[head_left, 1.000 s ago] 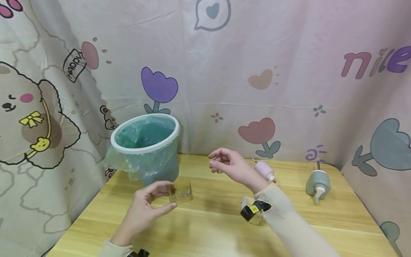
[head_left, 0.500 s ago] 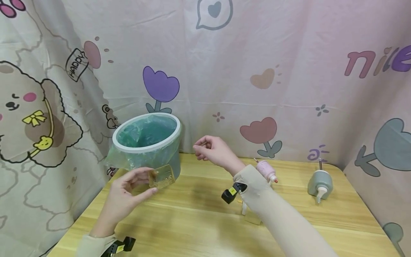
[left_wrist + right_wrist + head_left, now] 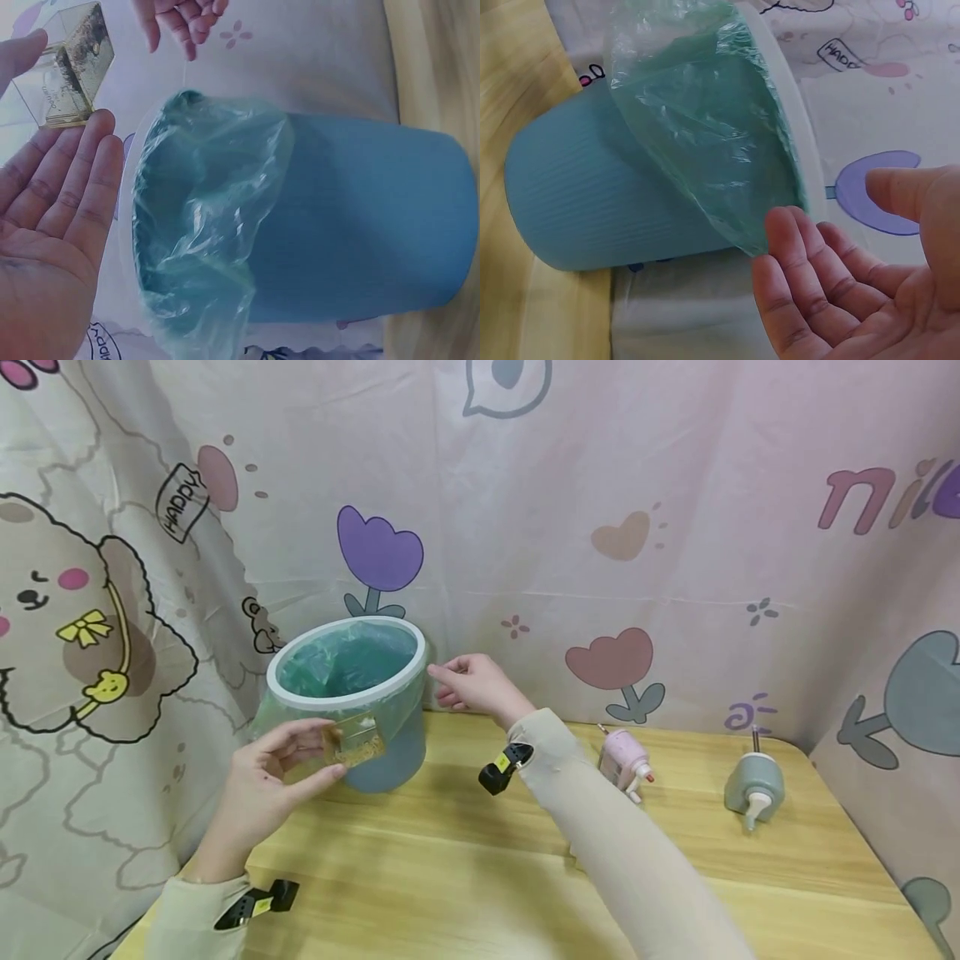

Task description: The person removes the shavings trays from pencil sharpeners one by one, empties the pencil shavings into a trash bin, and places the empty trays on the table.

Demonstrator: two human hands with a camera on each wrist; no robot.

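My left hand [image 3: 270, 768] pinches a small see-through box [image 3: 356, 739] between thumb and fingers, in front of the bin. Brownish specks and some lettering show on the box [image 3: 79, 64] in the left wrist view. A blue bin [image 3: 390, 764] with a white rim and a green plastic liner [image 3: 202, 202] stands at the table's back left. Close to the bin's right rim hovers my right hand [image 3: 476, 685], holding nothing. In the right wrist view, the right hand's fingers [image 3: 810, 277] are loosely bent and its thumb stands apart.
A pink bottle [image 3: 624, 758] and a grey pump bottle [image 3: 754, 787] lie or stand toward the back right of the wooden table [image 3: 450, 877]. My right sleeve [image 3: 600, 835] mostly covers a small pale object. Behind everything hangs a printed curtain [image 3: 510, 527].
My left hand has carried the box left and up toward the bin, tilting it on the way. My right hand has moved left and up to beside the bin's rim.
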